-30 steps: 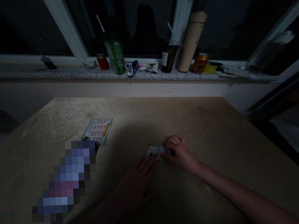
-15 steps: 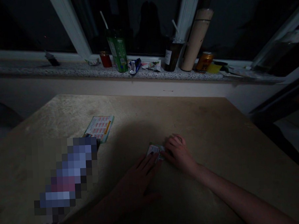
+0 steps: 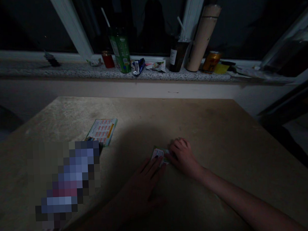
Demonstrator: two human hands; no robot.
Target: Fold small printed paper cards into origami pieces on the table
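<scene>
A small printed card with a green edge lies on the table, partly covered by my fingers. My left hand rests on it with its fingers stretched out, pressing its near left part. At the card's right end is my right hand, its fingers curled and the thumb side toward the card. Whatever those fingers pinch, if anything, is hidden in the dim light. Further left lies a larger printed card with rows of red-marked boxes and a yellow strip.
A blurred-out long object covers the larger card's near end. Beyond the table, the granite windowsill bears a green cup, a dark cup, a tall pink flask, a golden can and crumpled wrappers.
The view has shifted very slightly. Both hands stay at the small card, with hardly any visible movement.
</scene>
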